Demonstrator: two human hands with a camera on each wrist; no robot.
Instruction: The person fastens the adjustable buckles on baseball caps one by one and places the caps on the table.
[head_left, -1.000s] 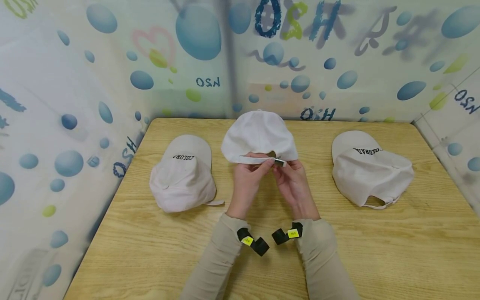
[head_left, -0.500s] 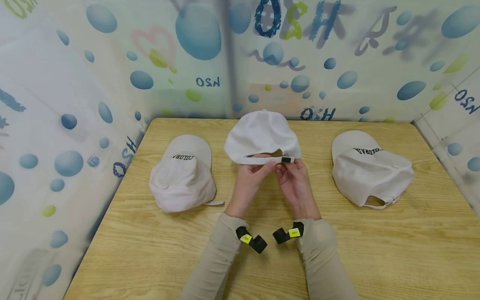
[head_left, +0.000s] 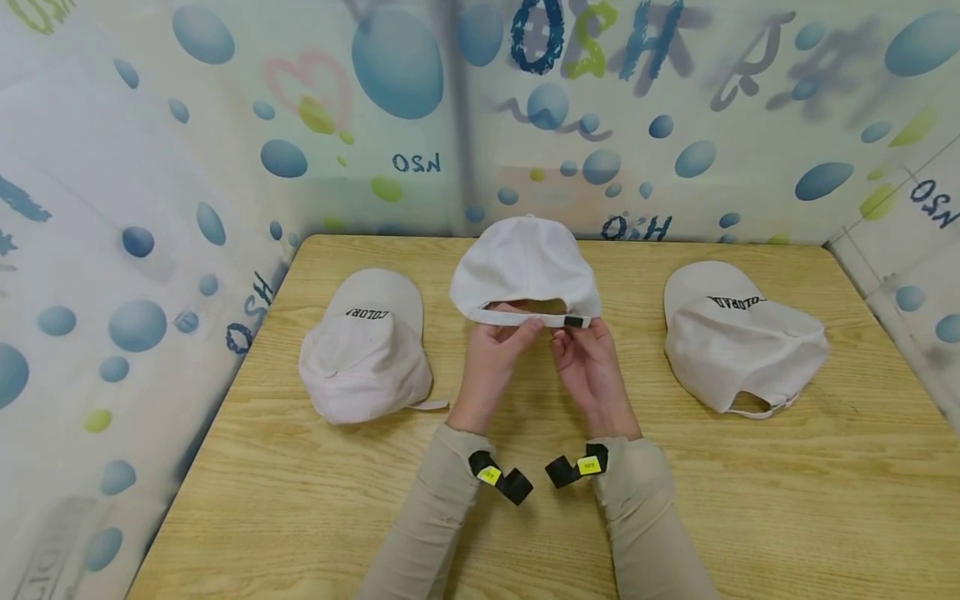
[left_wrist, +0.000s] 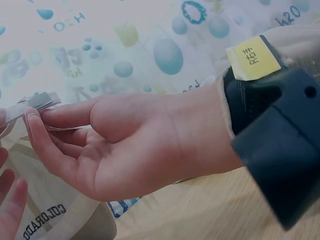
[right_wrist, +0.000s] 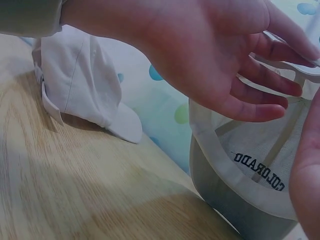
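Observation:
A white baseball cap (head_left: 525, 258) is held up near the table's far edge, its back opening and strap (head_left: 510, 317) turned toward me. My left hand (head_left: 487, 371) pinches the strap near its middle, thumb in front and fingers behind. My right hand (head_left: 588, 375) pinches the strap's right end beside a small buckle (head_left: 576, 322), which looks metallic in the left wrist view, where the right hand's thumb and index finger meet at it. Through the opening, the right wrist view shows the cap's inside with reversed COLORADO lettering (right_wrist: 260, 172). The left hand (right_wrist: 215, 55) spans the top there.
One pale cap (head_left: 367, 358) lies on the wooden table (head_left: 750, 500) at left, its strap end (head_left: 430, 406) loose. Another pale cap (head_left: 742, 342) lies at right, its strap closed. A patterned wall covering (head_left: 525, 150) stands behind the table and along its sides.
The cap has shifted slightly right and its strap now runs straight across the opening, the buckle turned flat at the right. Both hands keep pinching the strap; the left has slid a little left along it.

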